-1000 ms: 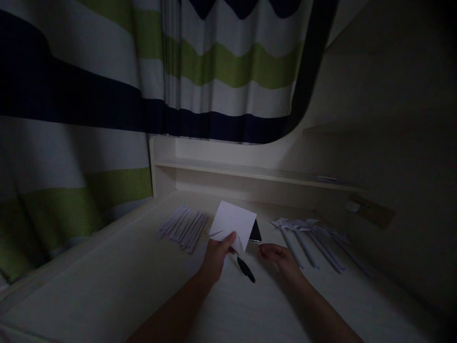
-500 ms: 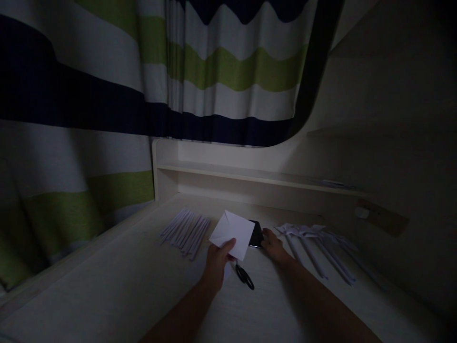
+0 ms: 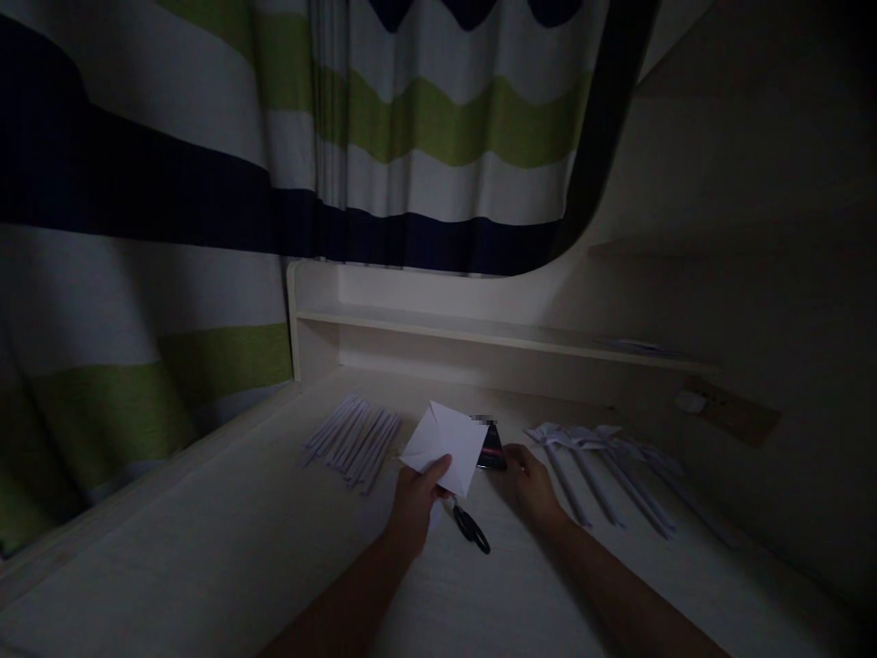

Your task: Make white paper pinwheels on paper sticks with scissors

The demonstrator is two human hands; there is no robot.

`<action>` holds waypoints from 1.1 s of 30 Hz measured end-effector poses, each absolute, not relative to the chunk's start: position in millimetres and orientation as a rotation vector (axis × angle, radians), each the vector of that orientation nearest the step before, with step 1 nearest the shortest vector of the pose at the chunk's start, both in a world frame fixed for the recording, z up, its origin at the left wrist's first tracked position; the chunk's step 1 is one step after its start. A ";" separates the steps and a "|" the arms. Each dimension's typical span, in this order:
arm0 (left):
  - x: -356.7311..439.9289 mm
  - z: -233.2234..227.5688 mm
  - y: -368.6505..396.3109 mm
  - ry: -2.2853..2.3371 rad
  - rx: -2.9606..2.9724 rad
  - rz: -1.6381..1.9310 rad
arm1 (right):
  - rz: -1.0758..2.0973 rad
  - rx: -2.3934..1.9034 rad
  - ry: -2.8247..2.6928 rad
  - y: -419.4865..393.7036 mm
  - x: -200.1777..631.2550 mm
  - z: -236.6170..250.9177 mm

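Observation:
My left hand is closed on a folded white sheet of paper, thumb on top and fingers beneath. Partly behind the paper lies a black phone with its screen lit. My right hand is at the phone's right edge, fingers loosely bent and holding nothing; whether a fingertip touches the phone I cannot tell. Below the paper, scissors with black handles rest on the table, their blades mostly hidden by the left hand and paper.
Several rolled paper sticks lie side by side at the left. Paper sticks with folded paper tops lie at the right. A shelf runs along the back of the pale table. Striped curtains hang behind it.
The phone's screen has gone from dark to lit. My right hand has drawn back slightly to the right from the phone's edge. The left hand still holds the paper.

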State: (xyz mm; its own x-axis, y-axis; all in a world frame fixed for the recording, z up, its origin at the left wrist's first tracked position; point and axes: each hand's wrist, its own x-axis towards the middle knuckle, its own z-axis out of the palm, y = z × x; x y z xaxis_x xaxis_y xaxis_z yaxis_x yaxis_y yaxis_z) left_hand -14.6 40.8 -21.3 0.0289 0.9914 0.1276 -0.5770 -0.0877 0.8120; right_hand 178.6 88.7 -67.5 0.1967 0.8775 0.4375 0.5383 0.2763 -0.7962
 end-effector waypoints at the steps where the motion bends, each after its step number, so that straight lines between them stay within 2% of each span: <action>1: -14.2 -21.1 39.9 0.636 0.851 1.462 | 0.426 -1.349 -1.523 74.7 170.3 -62.6; 5: -12.3 -18.9 35.2 0.605 0.842 1.438 | 0.564 -1.093 -1.782 18.0 138.2 -45.1; 9: -10.2 -16.5 30.4 0.560 0.873 1.424 | 0.625 -1.066 -1.837 -11.8 124.2 -44.5; 15: -5.1 -9.6 18.3 0.514 0.945 1.323 | 0.690 -1.153 -1.752 -14.1 127.8 -59.1; 24: -4.1 -12.8 20.1 0.448 0.817 1.295 | 0.866 -0.927 -1.640 -20.8 133.8 -54.6; 33: -2.0 -17.4 17.6 0.456 0.794 1.210 | 1.346 -0.780 -1.392 -18.6 120.9 -79.6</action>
